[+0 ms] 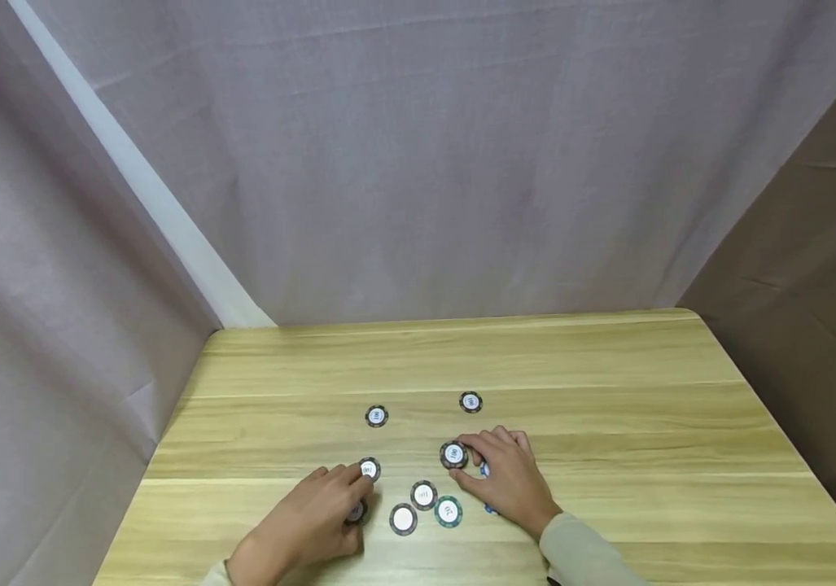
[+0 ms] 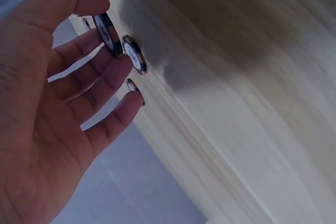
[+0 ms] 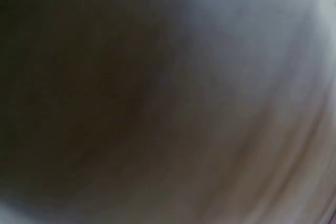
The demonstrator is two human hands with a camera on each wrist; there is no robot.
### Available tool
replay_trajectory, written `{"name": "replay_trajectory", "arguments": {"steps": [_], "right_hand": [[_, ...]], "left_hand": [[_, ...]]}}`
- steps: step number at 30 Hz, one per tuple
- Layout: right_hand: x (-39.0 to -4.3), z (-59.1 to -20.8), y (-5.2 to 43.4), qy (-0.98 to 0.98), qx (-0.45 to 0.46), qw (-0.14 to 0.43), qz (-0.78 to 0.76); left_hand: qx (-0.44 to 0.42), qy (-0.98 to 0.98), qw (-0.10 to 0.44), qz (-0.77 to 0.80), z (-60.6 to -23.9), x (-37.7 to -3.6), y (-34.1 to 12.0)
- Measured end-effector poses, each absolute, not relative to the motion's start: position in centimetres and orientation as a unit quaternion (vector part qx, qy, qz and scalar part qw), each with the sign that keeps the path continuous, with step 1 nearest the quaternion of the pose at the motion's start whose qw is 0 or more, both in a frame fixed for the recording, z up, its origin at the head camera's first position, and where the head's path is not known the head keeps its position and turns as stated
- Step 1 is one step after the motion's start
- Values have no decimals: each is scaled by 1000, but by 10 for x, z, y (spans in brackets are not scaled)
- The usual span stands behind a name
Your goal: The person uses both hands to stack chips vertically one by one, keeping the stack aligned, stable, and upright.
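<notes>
Several round poker chips with white centres lie on a wooden table. My left hand reaches in from the lower left and pinches a dark-rimmed chip between thumb and index fingertip; the left wrist view shows that chip edge-on at the fingertips, the other fingers spread and fairly straight. Another chip lies partly under this hand. My right hand grips a dark chip with curled fingers. Blue chips peek from under it. The right wrist view is a blur.
Loose chips lie between the hands: a white one, a dark one and a green one. Two more sit farther back. Grey cloth walls surround the table on three sides.
</notes>
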State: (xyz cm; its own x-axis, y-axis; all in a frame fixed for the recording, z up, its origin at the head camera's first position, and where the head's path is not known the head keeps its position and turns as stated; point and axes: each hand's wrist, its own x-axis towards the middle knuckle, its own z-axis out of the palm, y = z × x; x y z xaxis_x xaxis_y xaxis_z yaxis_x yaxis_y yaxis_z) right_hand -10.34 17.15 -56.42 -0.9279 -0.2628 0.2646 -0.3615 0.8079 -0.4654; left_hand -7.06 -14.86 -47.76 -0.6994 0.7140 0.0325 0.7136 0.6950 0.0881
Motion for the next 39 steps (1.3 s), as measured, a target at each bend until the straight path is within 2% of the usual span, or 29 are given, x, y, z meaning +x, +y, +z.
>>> {"name": "replay_trajectory", "arguments": {"steps": [10,23,34,39], "right_hand": [[-102,-561,172,-949,158,76,260],[-101,-557,171,-951,161,69,255],[-100,-558,172,-950,161,84,255],[-101,-559,171,-951,166,91,243]], "left_hand": [[404,910,-56,79,-484,-87,-120],[368,919,15,138,-492,-106,-91],[373,914,-23,158,-491,-119,-57],[364,917,-23,160,-490,-122,-46]]}}
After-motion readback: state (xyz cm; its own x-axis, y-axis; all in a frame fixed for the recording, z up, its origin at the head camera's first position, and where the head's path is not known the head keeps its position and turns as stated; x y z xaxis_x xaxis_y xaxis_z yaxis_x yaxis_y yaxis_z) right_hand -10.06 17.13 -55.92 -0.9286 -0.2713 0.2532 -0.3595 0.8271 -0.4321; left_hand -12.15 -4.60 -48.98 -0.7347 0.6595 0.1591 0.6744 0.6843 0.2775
